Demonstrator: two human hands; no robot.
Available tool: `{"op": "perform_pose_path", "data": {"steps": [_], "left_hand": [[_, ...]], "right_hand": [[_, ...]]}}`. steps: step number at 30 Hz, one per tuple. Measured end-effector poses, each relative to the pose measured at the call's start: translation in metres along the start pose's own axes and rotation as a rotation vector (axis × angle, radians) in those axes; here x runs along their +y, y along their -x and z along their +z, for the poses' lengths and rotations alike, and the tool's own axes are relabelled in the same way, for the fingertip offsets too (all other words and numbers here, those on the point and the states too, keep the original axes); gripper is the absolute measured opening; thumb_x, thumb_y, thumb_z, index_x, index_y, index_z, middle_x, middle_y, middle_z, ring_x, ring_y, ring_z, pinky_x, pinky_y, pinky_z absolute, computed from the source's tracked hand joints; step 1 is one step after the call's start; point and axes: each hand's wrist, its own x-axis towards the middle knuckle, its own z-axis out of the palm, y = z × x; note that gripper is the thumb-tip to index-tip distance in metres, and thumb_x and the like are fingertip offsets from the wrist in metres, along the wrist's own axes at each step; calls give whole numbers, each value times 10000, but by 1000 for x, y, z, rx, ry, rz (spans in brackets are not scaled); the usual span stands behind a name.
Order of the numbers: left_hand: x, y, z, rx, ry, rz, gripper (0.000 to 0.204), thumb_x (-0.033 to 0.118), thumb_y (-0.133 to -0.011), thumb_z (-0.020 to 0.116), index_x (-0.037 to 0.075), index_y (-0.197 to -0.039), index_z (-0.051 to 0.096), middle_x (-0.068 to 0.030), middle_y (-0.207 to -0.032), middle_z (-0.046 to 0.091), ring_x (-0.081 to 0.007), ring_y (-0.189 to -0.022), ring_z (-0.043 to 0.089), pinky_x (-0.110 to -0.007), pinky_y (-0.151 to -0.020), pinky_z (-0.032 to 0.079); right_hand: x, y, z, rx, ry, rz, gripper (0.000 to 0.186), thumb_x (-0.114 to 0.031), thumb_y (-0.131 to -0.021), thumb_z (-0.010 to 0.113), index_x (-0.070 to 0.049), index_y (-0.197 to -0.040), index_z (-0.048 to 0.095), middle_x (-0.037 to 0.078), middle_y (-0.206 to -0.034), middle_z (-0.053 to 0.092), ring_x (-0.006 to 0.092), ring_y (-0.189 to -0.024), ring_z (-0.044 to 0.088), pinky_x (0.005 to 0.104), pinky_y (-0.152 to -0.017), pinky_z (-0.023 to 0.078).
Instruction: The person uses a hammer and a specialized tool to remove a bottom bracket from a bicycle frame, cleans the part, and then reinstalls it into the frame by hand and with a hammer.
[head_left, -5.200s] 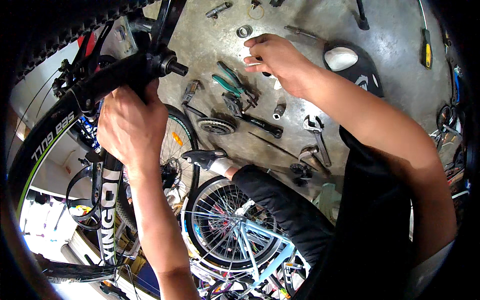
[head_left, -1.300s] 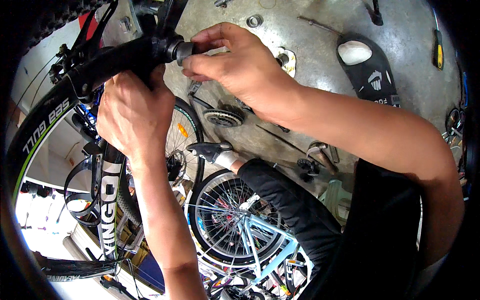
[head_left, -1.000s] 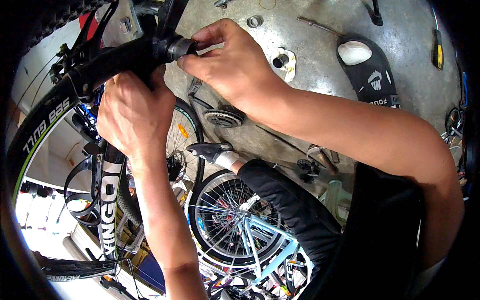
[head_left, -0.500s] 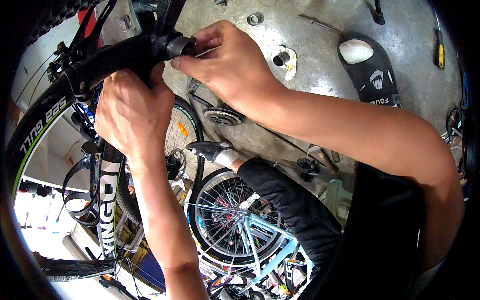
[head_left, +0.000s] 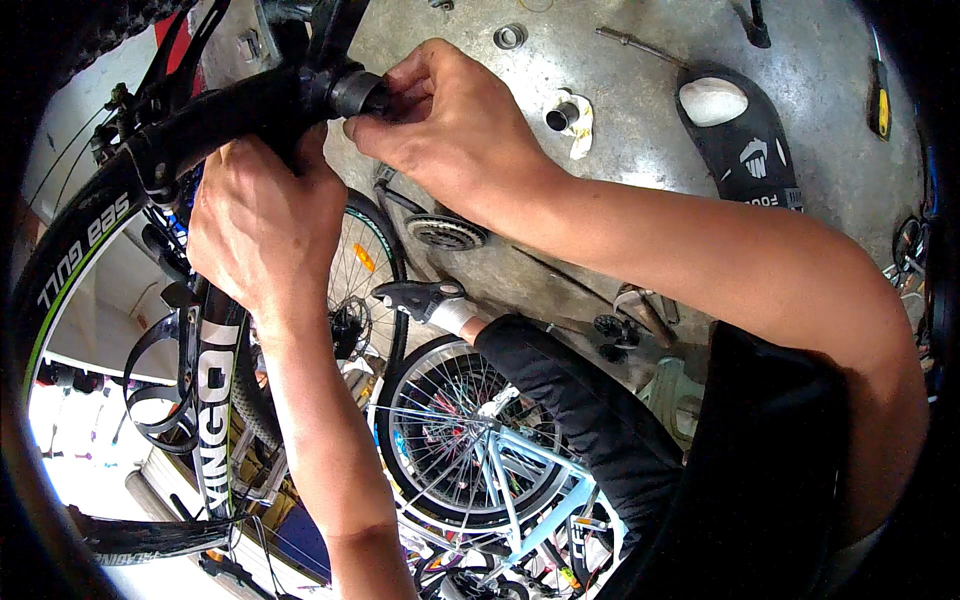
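We judge the collar [head_left: 352, 94] should be kept square to the glossy black bicycle frame [head_left: 225, 112] and turned lightly, unforced. Dull grey and cylindrical, it sits upper left; the right hand [head_left: 450, 125] pinches its outer end. The left hand [head_left: 265, 225] shows only its back; we cannot tell its grip.

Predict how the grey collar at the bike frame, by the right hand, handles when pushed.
The grey collar is probably rigid: its rim looks crisply round. Its smooth, curved side may be slippery to grip. It seems unlikely to roll away, as it sits against the black bike frame.
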Motion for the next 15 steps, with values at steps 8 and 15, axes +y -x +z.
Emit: {"op": "perform_pose_path", "data": {"steps": [8, 15], "left_hand": [[1, 0, -1, -9, -10, -9, 373, 397, -774, 776, 32, -835, 729, -160, -836, 712, -352, -758, 713, -443, -632, 558], [1, 0, -2, -7, -13, -16, 389, 414, -774, 768, 30, -829, 730, -164, -832, 712, -359, -757, 712, -441, -632, 558]], "right_hand": [[-6, -2, -1, 11, 80, 4, 492, -249, -770, 813, 76, -1047, 567, 160, -906, 673, 204, -811, 683, 310, -747, 546], [-1, -2, 0, 1, -2, 33, 538, -343, -794, 804, 62, -1077, 591, 144, -926, 670, 182, -797, 666, 309, -736, 542]]}}
